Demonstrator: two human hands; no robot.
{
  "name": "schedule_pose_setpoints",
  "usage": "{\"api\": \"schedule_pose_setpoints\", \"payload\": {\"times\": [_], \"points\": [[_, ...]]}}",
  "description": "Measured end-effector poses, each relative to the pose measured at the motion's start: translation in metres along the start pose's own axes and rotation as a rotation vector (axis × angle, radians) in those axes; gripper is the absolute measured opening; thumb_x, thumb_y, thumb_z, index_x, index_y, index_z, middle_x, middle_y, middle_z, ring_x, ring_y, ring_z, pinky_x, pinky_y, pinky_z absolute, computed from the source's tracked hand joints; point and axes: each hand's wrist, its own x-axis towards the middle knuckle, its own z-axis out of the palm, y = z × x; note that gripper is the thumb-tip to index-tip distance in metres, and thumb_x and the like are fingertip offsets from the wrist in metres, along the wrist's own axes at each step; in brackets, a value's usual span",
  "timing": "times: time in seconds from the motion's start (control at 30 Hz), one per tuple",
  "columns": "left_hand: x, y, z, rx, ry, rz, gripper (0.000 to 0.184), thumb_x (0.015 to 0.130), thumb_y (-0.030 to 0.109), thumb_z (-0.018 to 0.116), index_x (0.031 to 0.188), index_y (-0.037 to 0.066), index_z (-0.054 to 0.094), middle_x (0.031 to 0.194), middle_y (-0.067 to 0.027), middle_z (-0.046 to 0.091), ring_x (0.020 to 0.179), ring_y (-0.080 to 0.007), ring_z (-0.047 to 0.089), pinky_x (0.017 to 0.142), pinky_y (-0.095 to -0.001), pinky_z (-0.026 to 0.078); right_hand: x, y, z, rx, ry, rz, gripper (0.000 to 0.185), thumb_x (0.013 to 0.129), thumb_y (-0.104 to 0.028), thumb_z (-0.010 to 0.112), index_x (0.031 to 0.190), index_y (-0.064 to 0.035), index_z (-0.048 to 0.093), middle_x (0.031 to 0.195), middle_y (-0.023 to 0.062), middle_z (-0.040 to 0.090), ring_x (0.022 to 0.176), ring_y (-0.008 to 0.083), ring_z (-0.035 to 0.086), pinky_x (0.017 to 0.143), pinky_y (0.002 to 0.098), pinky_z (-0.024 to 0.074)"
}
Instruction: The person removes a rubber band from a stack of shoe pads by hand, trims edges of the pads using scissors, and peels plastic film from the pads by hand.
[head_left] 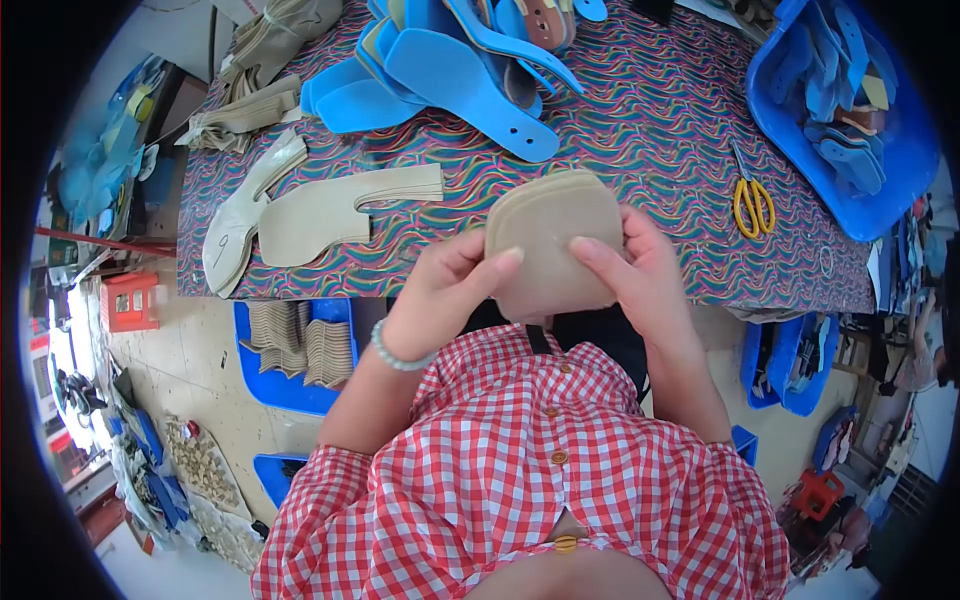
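Between my two hands is a stack of beige shoe pieces (555,250) with rounded corners, held up over the table's front edge. My left hand (455,285) is closed on its left side, the thumb lying on top. On the opposite side my right hand (640,270) grips the stack, its thumb also pressed on the top face; the other fingers are partly hidden. To the left lie a flat beige cut piece stack (315,222) with a notched strip and a paler curved stack (240,225) marked with a pen. Blue insoles (470,85) are heaped beyond my hands.
Yellow-handled scissors (753,205) lie on the patterned tablecloth (660,140) at right. A blue basin (900,130) with insoles stands at the far right corner. Bundled beige pieces (240,120) are at back left. Below the table, a blue crate (290,385) holds beige pieces.
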Motion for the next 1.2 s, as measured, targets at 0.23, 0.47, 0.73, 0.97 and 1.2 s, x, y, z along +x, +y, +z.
{"api": "schedule_pose_setpoints", "payload": {"times": [0.23,0.47,0.73,0.97,1.2], "points": [[0.018,-0.003,0.021,-0.044,0.102,-0.115,0.027,0.101,0.015,0.057,0.123,0.0,0.062,0.101,-0.0001,0.068,0.091,-0.0032,0.06,0.078,-0.0201,0.049,-0.001,-0.008,-0.006,-1.019,0.315,-0.852,0.035,0.079,-0.012,0.078,0.111,-0.0059,0.066,0.101,0.0095,0.066,0.089,0.0266,0.066,0.076,0.0351,0.0529],[0.012,0.002,0.031,0.293,-0.013,0.067,0.031,0.101,0.009,0.05,0.128,-0.002,0.059,0.088,-0.0021,0.065,0.078,-0.0053,0.056,0.069,-0.025,0.048,0.006,0.002,0.006,-0.955,0.179,-0.813,0.019,0.08,-0.01,0.074,0.099,-0.0058,0.07,0.092,0.0076,0.067,0.083,0.0268,0.067,0.07,0.0374,0.0544],[0.013,-0.001,0.031,0.5,0.073,0.174,0.024,0.1,0.01,0.051,0.118,-0.002,0.063,0.076,-0.0002,0.059,0.069,-0.0051,0.052,0.062,-0.0243,0.045,0.012,0.004,0.019,-1.007,0.2,-0.795,0.015,0.081,-0.005,0.071,0.091,-0.0033,0.06,0.087,0.0081,0.064,0.08,0.0266,0.066,0.068,0.036,0.0537],[0.014,-0.004,0.027,0.229,0.114,0.074,0.022,0.1,0.008,0.052,0.115,-0.002,0.064,0.081,0.0017,0.059,0.077,-0.0021,0.051,0.066,-0.0226,0.045,0.014,0.009,0.021,-0.647,0.199,-0.547,0.015,0.084,0.0,0.068,0.098,-0.0005,0.062,0.095,0.0129,0.066,0.09,0.0283,0.067,0.076,0.0364,0.053],[0.018,-0.005,0.032,0.473,0.193,0.276,0.018,0.095,0.004,0.053,0.109,-0.001,0.064,0.072,-0.0107,0.059,0.061,-0.0152,0.058,0.056,-0.0302,0.045,0.016,0.002,0.023,-1.017,0.123,-0.739,0.016,0.08,0.002,0.071,0.094,-0.0004,0.064,0.097,0.0134,0.068,0.088,0.0289,0.068,0.072,0.0371,0.0548]]}}
